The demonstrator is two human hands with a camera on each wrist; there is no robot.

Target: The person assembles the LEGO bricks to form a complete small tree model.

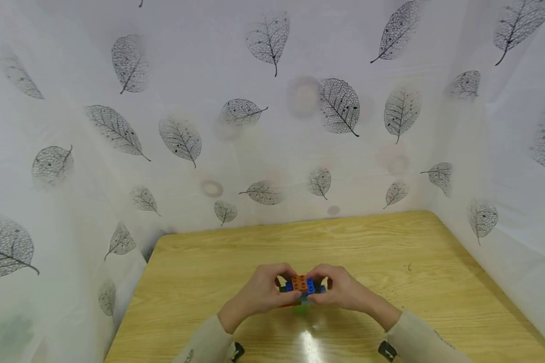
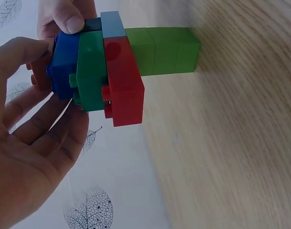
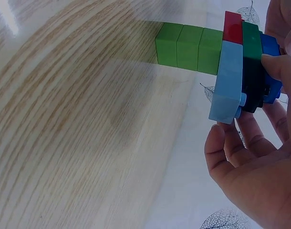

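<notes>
Multicoloured brick block (image 1: 302, 288) sits between your hands, held above wooden tabletop (image 1: 390, 252) near its front edge. Left hand (image 1: 261, 293) and right hand (image 1: 340, 291) both curl fingers round block ends. Long axis runs left-right; green brick row (image 2: 162, 50) points down toward tabletop. Open tabletop on all sides. Leaf-print curtain (image 1: 186, 101) encloses back and sides.

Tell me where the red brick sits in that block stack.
In the left wrist view the red brick sits beside the green brick, next to the light green column that reaches toward the table.
</notes>
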